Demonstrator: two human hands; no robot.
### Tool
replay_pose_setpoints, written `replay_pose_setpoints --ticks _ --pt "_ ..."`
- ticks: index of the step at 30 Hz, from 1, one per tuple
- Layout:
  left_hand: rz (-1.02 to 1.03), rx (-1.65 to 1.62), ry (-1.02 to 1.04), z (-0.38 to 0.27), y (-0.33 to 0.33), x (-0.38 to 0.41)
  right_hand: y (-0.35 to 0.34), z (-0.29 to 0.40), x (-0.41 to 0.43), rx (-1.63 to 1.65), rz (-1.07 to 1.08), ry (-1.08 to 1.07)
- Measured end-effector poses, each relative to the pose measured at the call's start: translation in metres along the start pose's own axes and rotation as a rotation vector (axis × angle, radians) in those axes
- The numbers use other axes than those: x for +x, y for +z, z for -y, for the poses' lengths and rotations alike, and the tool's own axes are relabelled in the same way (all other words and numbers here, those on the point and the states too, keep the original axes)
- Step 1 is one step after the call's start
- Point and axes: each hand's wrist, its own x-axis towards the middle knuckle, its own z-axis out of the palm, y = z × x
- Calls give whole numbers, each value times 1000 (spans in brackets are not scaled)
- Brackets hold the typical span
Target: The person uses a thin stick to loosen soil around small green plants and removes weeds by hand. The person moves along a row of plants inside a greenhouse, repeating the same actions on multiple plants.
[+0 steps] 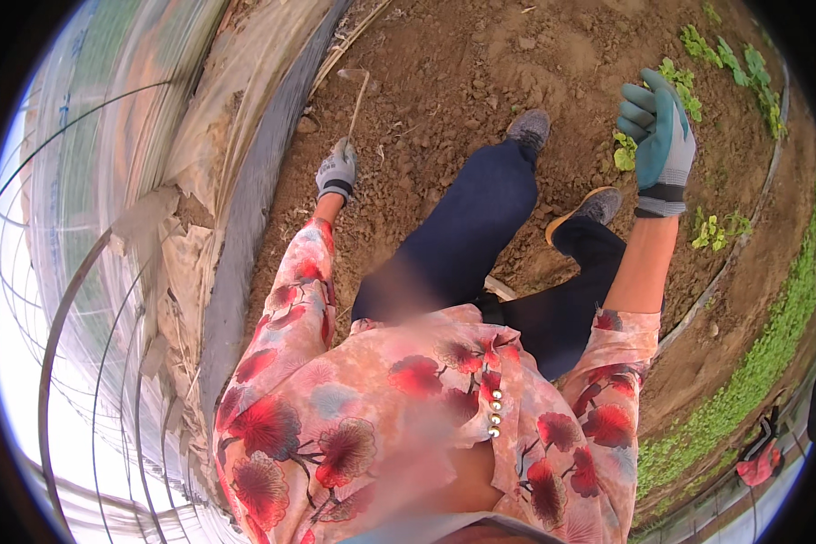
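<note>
My left hand [338, 168], in a grey knitted glove with a dark cuff, grips a thin-handled tool [359, 105]; its bent upper end lies over the soil, and the blade is too blurred to name. On the other side, my right hand [658, 132] wears a grey glove with a teal coated palm. It is raised above the ground with its fingers partly curled and nothing visible in it. Close to it are small leafy plants [624, 152], with more leaves [683, 85] just behind the glove. Loose brown soil [408, 143] lies between both hands.
Plastic greenhouse sheeting [129, 102] on hoops rises at the left, edged by a dark strip [245, 272]. My shoes [529, 129] rest on the soil. A thin hose or pipe [714, 285] curves along the right, before a band of low green plants [755, 367]. Larger leaves [758, 71] grow at upper right.
</note>
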Motion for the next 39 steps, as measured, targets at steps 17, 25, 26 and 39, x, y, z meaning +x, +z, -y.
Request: replay_pose_setpoints --ticks 17,25,26,39 --pt "-23 156 -48 -1 11 1 -5 5 -3 14 -25 -22" --pt "140 310 91 -5 12 27 -3 1 1 28 8 -27" --pt "130 303 105 -4 13 21 -3 1 2 26 7 -26" --pt "53 671 -120 160 -51 -28 16 0 5 41 30 10"
